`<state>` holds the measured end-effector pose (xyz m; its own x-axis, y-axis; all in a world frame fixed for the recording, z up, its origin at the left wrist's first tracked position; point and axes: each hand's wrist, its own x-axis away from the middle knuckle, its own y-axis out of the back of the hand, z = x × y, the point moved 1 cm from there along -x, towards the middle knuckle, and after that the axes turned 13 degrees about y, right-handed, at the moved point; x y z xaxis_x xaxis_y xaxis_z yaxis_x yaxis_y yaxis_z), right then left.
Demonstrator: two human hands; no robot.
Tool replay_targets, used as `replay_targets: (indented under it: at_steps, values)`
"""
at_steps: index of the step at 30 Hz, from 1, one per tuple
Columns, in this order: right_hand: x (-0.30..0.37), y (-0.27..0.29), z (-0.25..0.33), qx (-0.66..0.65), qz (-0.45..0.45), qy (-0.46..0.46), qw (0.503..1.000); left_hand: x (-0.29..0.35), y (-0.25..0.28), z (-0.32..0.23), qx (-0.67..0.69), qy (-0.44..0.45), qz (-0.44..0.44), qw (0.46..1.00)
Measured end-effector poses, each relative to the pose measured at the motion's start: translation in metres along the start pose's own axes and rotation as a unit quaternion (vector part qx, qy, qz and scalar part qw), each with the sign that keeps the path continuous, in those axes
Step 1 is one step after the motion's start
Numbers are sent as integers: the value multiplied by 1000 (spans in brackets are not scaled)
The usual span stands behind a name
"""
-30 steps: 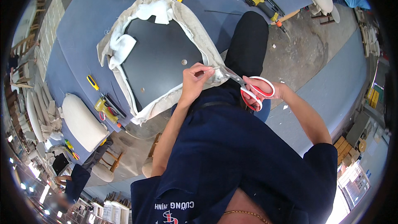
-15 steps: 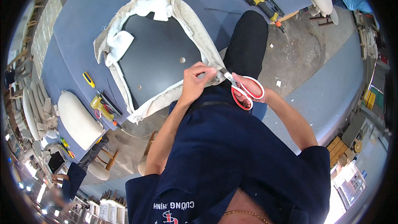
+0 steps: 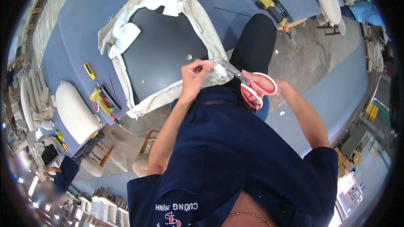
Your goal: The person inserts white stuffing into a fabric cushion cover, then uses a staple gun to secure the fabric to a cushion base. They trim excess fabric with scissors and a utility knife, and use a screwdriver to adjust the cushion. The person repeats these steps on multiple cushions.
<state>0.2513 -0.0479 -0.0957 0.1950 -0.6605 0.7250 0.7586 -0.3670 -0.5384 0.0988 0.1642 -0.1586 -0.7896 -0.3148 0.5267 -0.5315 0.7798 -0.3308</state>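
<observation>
A seat panel with a dark flat board (image 3: 164, 54) lies before me, its beige fabric cover (image 3: 202, 21) and white padding (image 3: 126, 38) folded up around the edge. At the panel's near right corner, my left hand (image 3: 193, 80) is closed in a pinch on the fabric edge. My right hand (image 3: 257, 81) grips scissors (image 3: 269, 89) with red-and-white handles, fingers through the loops. The blades are spread and reach the fabric and padding at that corner, just right of my left fingertips. Whether fabric lies between the blades is hard to see.
On the blue-grey table (image 3: 80, 17) lie a yellow staple gun (image 3: 99, 98), a yellow-handled screwdriver (image 3: 89, 71) and a padded beige cushion (image 3: 75, 111). Another staple gun (image 3: 273, 8) rests at the far right edge. A co-worker's dark sleeve (image 3: 66, 174) shows at lower left.
The scissors have shifted slightly right and their blades show longer and spread apart. My left fingers moved a little left, and more white padding shows at the corner.
</observation>
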Motion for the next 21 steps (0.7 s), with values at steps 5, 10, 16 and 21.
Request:
replay_targets:
  at_steps: [5, 10, 16, 21]
  values:
    - [-8, -1, -5, -8, 13, 16, 1000, 3, -2, 4, -11, -8, -12, 1000]
    - [0, -1, -10, -20, -10, 49, 999, 3, -3, 9, -4, -15, -3, 1000]
    - [-29, 4, -17, -83, 7, 47, 995, 3, -6, 12, -36, -14, -5, 999]
    - [-11, -1, -17, -42, 18, 38, 998, 2, -3, 16, 12, -23, -49, 998]
